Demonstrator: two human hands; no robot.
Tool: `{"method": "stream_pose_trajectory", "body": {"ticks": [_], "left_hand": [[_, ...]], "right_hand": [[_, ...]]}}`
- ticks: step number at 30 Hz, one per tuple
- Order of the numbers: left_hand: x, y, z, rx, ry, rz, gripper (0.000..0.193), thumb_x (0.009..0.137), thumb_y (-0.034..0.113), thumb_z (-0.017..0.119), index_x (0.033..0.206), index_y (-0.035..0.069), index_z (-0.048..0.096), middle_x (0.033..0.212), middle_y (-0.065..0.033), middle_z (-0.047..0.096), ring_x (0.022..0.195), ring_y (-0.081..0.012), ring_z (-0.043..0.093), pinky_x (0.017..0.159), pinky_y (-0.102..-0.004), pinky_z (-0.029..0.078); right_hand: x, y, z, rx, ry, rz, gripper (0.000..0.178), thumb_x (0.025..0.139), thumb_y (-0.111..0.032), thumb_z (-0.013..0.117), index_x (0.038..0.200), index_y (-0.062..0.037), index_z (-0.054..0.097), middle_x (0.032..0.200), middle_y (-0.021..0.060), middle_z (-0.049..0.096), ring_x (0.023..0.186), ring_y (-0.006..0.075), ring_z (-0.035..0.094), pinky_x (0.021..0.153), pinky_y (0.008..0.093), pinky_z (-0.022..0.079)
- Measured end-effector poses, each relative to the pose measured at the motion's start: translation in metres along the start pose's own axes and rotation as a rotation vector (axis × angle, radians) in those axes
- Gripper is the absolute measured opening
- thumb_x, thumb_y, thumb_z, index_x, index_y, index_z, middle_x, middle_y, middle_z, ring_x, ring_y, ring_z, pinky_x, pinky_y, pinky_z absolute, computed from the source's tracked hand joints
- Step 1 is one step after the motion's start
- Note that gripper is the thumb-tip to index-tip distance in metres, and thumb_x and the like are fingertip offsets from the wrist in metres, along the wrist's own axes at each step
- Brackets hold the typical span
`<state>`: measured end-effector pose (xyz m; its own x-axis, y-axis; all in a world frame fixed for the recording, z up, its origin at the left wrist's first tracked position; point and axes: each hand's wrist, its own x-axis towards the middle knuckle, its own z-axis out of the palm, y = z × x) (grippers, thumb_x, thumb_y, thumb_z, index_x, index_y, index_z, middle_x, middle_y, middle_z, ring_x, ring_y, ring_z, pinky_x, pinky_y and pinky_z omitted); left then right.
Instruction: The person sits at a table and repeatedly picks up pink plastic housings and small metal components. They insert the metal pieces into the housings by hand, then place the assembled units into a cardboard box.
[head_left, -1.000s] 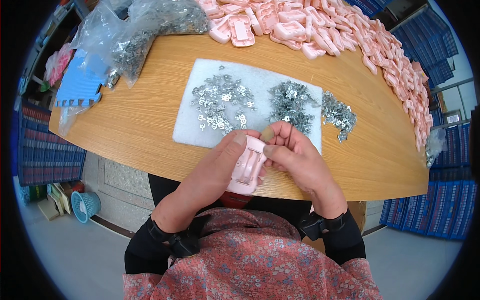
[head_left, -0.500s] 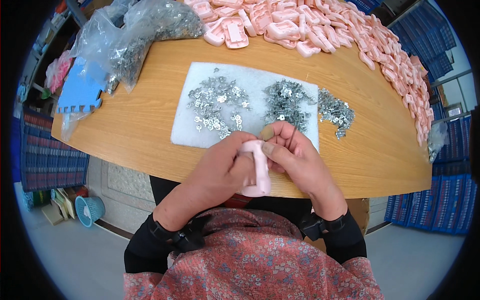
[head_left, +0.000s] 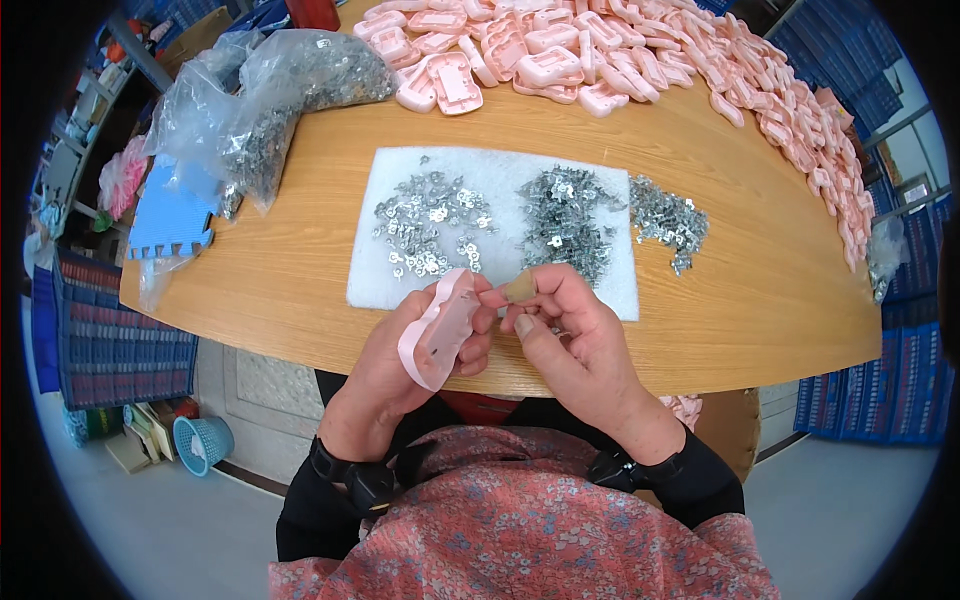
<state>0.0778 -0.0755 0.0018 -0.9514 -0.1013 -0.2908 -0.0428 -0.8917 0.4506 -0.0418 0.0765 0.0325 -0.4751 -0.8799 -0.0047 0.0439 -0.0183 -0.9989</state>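
A pink plastic shell (head_left: 442,328) is gripped in my left hand (head_left: 385,360), tilted on its side so that its hollow inside faces right. My right hand (head_left: 585,360) is just right of the shell, its fingers bent together in a pinch. A tan cover (head_left: 521,287) sits on one of its fingertips. Whatever the pinch holds is too small and hidden to name. Beyond the hands, a white foam pad (head_left: 368,240) bears two heaps of small metal pieces: a looser left heap (head_left: 430,225) and a denser right heap (head_left: 565,225).
More metal pieces (head_left: 672,225) lie on the wooden table (head_left: 770,300) just right of the pad. Many pink shells (head_left: 640,60) are piled along the far and right edges. Clear bags of metal parts (head_left: 270,110) rest on a blue foam mat (head_left: 170,215) at the left.
The shell has moved left and turned, now showing its hollow inside. My right hand has drawn slightly away from it. A thin dark rod seen earlier by my right fingers no longer shows clearly.
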Motion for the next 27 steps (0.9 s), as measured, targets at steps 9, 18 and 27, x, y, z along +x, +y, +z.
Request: {"method": "stream_pose_trajectory", "body": {"ticks": [9,18,27], "left_hand": [[-0.002,-0.006,0.005,0.002,0.006,0.037,0.036,0.101,0.025,0.046,0.127,0.001,0.052,0.093,-0.0085,0.059,0.07,-0.0151,0.049,0.06,-0.0264,0.039],[0.002,-0.01,0.011,-0.037,-0.045,0.087,0.037,0.103,0.023,0.045,0.133,0.001,0.048,0.095,-0.0072,0.058,0.07,-0.0126,0.047,0.062,-0.0245,0.039],[0.005,-0.014,0.018,0.376,0.114,0.168,0.04,0.103,0.026,0.042,0.134,0.002,0.047,0.096,-0.0055,0.057,0.074,-0.0135,0.05,0.065,-0.0253,0.041]], "right_hand": [[0.0,0.007,0.004,-0.253,0.001,-0.229,0.015,0.098,-0.002,0.053,0.113,-0.0013,0.054,0.096,0.0112,0.069,0.085,0.0123,0.068,0.072,0.0271,0.054],[-0.004,0.009,0.004,0.047,0.084,-0.098,0.018,0.098,0.001,0.048,0.116,0.0027,0.05,0.113,0.0139,0.067,0.094,0.0161,0.069,0.079,0.0273,0.054],[-0.006,0.011,0.004,-0.254,0.064,-0.253,0.021,0.094,0.004,0.053,0.115,0.0018,0.05,0.112,0.0147,0.065,0.093,0.0118,0.067,0.076,0.0299,0.056]]}}
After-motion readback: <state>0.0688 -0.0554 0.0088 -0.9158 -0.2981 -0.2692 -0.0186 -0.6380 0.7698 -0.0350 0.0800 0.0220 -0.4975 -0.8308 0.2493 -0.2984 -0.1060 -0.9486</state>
